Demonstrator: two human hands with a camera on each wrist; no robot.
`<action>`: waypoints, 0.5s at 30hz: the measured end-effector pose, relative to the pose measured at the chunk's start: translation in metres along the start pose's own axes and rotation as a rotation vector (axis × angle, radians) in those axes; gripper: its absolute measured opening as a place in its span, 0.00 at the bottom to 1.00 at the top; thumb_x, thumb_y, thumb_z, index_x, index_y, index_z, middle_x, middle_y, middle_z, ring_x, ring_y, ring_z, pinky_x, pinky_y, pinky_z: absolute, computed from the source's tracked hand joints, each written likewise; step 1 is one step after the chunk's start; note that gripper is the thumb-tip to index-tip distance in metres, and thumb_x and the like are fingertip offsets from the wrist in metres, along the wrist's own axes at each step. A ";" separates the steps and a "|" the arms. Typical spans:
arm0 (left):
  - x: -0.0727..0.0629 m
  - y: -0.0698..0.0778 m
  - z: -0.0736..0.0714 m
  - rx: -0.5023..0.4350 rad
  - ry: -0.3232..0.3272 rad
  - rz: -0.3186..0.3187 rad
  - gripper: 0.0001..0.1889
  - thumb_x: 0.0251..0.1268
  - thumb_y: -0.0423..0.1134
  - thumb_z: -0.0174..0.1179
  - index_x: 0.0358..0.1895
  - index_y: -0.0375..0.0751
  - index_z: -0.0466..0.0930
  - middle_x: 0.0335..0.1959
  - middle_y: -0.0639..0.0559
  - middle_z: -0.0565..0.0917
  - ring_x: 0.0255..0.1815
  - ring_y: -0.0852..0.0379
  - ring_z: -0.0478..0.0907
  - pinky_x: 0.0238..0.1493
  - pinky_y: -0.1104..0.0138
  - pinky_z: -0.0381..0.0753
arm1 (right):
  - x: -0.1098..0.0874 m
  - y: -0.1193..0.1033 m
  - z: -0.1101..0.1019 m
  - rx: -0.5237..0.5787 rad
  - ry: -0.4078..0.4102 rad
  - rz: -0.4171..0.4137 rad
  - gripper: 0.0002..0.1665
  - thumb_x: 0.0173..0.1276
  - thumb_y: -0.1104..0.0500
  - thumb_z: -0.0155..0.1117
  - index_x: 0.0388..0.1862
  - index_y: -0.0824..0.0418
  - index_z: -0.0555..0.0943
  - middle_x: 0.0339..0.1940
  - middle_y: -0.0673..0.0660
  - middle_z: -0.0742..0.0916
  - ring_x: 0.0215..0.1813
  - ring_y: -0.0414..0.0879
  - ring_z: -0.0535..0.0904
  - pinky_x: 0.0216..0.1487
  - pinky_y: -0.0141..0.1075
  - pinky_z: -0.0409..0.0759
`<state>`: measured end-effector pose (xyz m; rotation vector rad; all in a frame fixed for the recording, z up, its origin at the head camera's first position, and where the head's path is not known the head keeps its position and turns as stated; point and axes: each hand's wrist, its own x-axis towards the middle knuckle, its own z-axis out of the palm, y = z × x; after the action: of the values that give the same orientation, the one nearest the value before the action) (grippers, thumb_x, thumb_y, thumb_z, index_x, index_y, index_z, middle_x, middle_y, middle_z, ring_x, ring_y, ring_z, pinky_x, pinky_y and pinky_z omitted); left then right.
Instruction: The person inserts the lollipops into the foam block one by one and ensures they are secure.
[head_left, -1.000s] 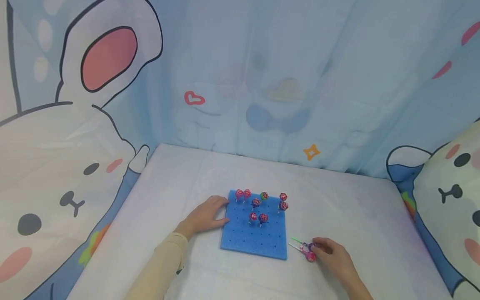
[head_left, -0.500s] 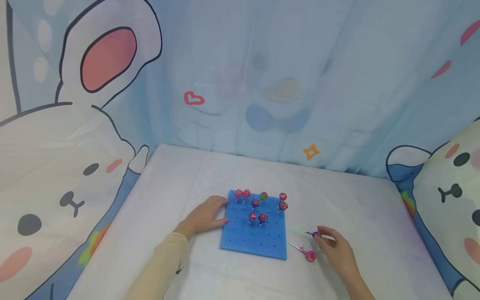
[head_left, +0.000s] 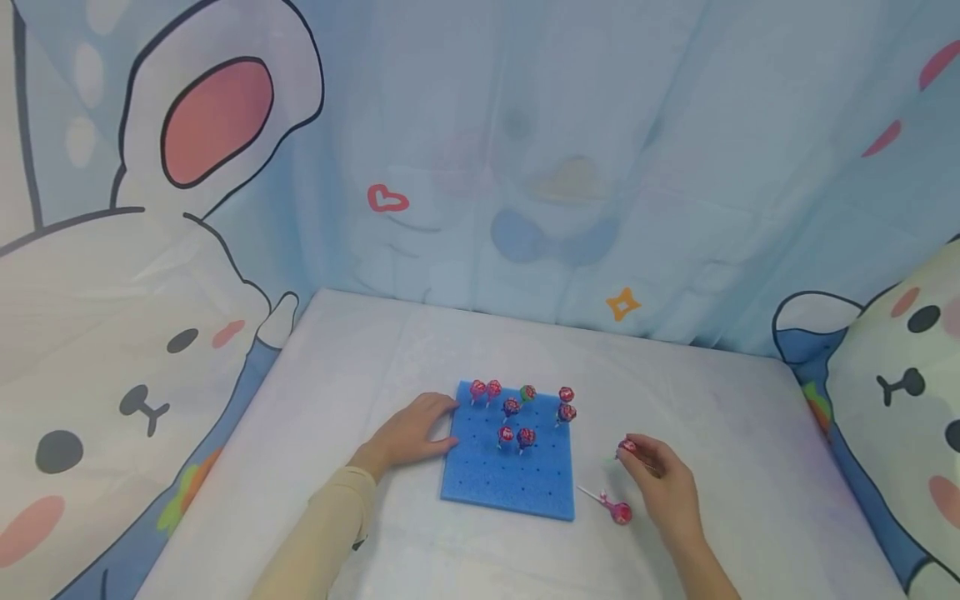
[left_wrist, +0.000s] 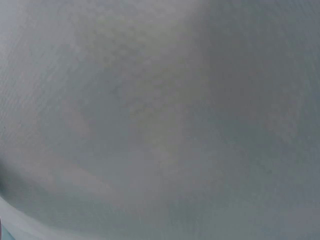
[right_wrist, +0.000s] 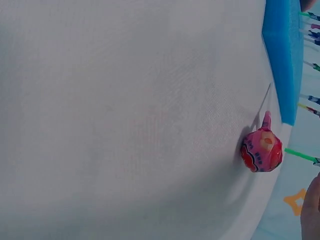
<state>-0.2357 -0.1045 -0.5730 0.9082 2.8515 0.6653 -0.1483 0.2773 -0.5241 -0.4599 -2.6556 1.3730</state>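
A blue foam board (head_left: 510,479) dotted with small holes lies on the white table. Several wrapped lollipops (head_left: 527,437) stand upright in it, mostly toward its far half. My left hand (head_left: 408,429) rests against the board's left edge, thumb and fingers spread apart. Right of the board, my right hand (head_left: 667,487) pinches a lollipop (head_left: 626,447) by its wrapped head, above the table. Its green stick (right_wrist: 299,155) shows in the right wrist view, beside part of my hand (right_wrist: 311,205). A pink lollipop (head_left: 619,512) lies on the table below, its white stick toward the board.
The white cloth (head_left: 420,542) covers the table. Behind hangs a light blue curtain (head_left: 450,100) with cartoon prints, and printed rabbits flank both sides. Only a blurred grey surface (left_wrist: 160,120) fills the left wrist view.
My right hand has lifted the green-stick lollipop off the table, away from the pink one, moved it farther back and turned it. The left hand and board have stayed put.
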 end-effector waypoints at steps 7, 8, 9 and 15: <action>0.000 0.000 0.001 -0.003 0.008 0.002 0.34 0.67 0.61 0.54 0.71 0.48 0.65 0.69 0.53 0.69 0.72 0.54 0.62 0.70 0.60 0.65 | -0.001 -0.009 0.007 0.067 -0.020 -0.030 0.28 0.71 0.44 0.60 0.65 0.54 0.75 0.61 0.55 0.81 0.63 0.49 0.77 0.52 0.18 0.71; 0.000 0.000 0.000 -0.003 0.008 0.002 0.34 0.67 0.61 0.55 0.71 0.48 0.66 0.69 0.53 0.69 0.72 0.54 0.62 0.70 0.60 0.65 | -0.002 -0.011 0.009 0.076 -0.024 -0.039 0.28 0.71 0.44 0.60 0.65 0.54 0.75 0.61 0.55 0.81 0.63 0.49 0.77 0.52 0.19 0.71; 0.000 0.000 0.000 -0.003 0.008 0.003 0.34 0.67 0.61 0.55 0.71 0.48 0.65 0.69 0.53 0.69 0.72 0.54 0.62 0.70 0.60 0.64 | -0.002 -0.013 0.011 0.084 -0.029 -0.048 0.27 0.71 0.45 0.60 0.65 0.54 0.75 0.61 0.55 0.81 0.63 0.49 0.77 0.52 0.19 0.71; 0.000 0.001 -0.001 0.000 0.004 0.001 0.34 0.67 0.61 0.54 0.71 0.48 0.65 0.69 0.52 0.69 0.72 0.55 0.61 0.71 0.61 0.63 | -0.003 -0.023 0.021 0.128 -0.048 -0.103 0.27 0.70 0.43 0.60 0.64 0.52 0.77 0.61 0.51 0.81 0.62 0.44 0.78 0.53 0.19 0.72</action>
<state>-0.2350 -0.1043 -0.5720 0.9097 2.8545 0.6678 -0.1552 0.2476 -0.5173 -0.2751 -2.5680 1.5287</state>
